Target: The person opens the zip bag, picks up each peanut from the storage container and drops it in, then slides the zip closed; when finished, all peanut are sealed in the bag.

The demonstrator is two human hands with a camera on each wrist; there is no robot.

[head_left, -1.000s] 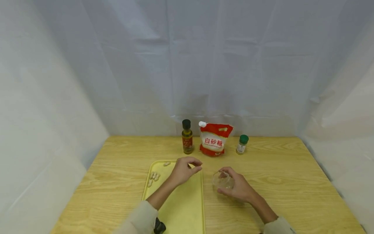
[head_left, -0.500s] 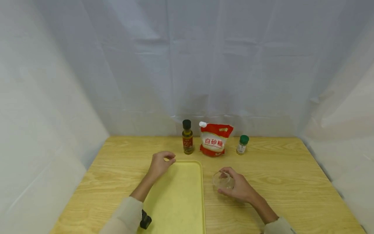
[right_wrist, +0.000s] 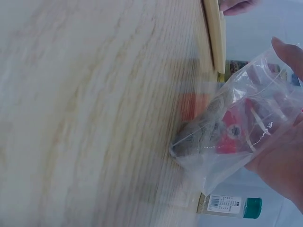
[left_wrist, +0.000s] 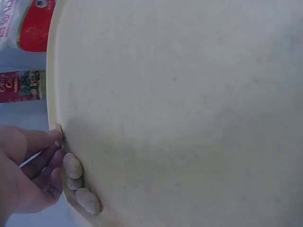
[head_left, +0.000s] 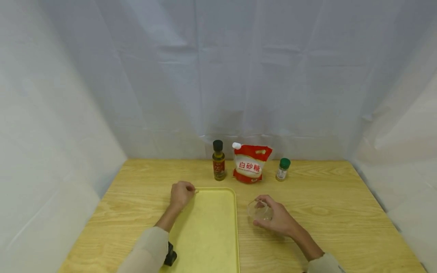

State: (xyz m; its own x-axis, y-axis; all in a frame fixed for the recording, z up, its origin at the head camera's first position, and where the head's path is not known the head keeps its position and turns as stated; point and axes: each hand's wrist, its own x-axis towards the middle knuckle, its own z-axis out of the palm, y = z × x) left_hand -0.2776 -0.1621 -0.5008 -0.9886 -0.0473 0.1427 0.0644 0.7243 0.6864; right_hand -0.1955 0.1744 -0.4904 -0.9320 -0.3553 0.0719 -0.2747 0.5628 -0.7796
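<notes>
One small, elongated, tan-shelled peanut (head_left: 197, 191) is pinched between the thumb and fingers of the person's left hand (head_left: 182, 194), at the far left corner of a shallow, pale yellow, rectangular tray with rounded corners (head_left: 208, 231). Its long axis runs roughly left to right, along the tray's far rim, with the visible end pointing right; the fingertips hide the rest.

In the left wrist view, three more peanuts (left_wrist: 88, 201) lie in a short chain against the rim, just beside the hand. The end two are plainer to see: one lies nearly along the edge, the other slants across the curve of the corner. The middle one is partly hidden.

The right hand (head_left: 278, 217), thumb and fingers spread in a curve, grips a clear, crinkled plastic bag (head_left: 254, 212) to the right of the tray. In the right wrist view the bag's mouth is uppermost and brownish, blurred contents sit at the bottom, low over the wood-grain table (head_left: 327, 216); whether it touches is unclear.

Behind stand a slim, dark-capped bottle with a red label (head_left: 219, 163), a red and white pouch (head_left: 250, 165), its white spout tipped leftward, and a small, green-lidded jar (head_left: 283, 169).
</notes>
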